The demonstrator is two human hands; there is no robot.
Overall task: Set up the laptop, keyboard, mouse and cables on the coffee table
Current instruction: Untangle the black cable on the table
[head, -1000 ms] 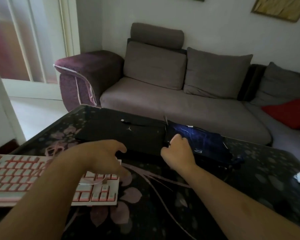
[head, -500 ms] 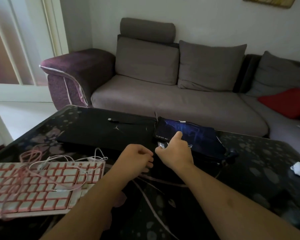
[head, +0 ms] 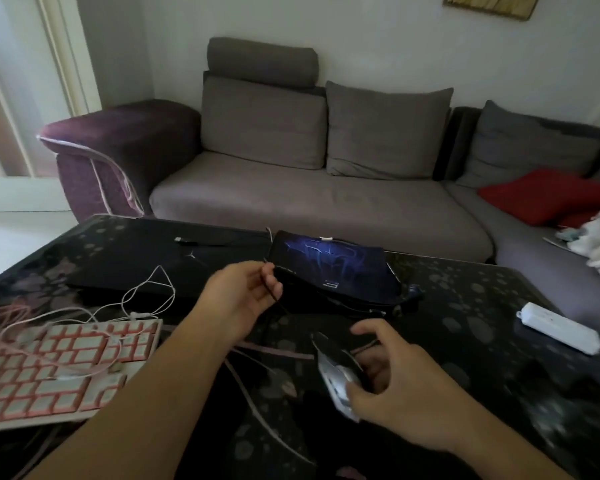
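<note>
Right hand (head: pixel 395 379) curled round the mouse (head: pixel 338 382), near centre of the coffee table (head: pixel 499 299); left hand (head: pixel 243 296) pinching its thin black cable (head: pixel 270 284) beside the mouse pad (head: pixel 333 261); best to feed slack gently, set the mouse squarely on the pad, avoid snagging.

The keyboard (head: pixel 54 367) runs off the left edge, and the right hand (head: pixel 400 382) covers most of the blurred mouse (head: pixel 336 382)

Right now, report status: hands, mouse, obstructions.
Left hand pinches thin black cable. Right hand grips mouse above coffee table. Laptop closed. White cables drape keyboard.
</note>
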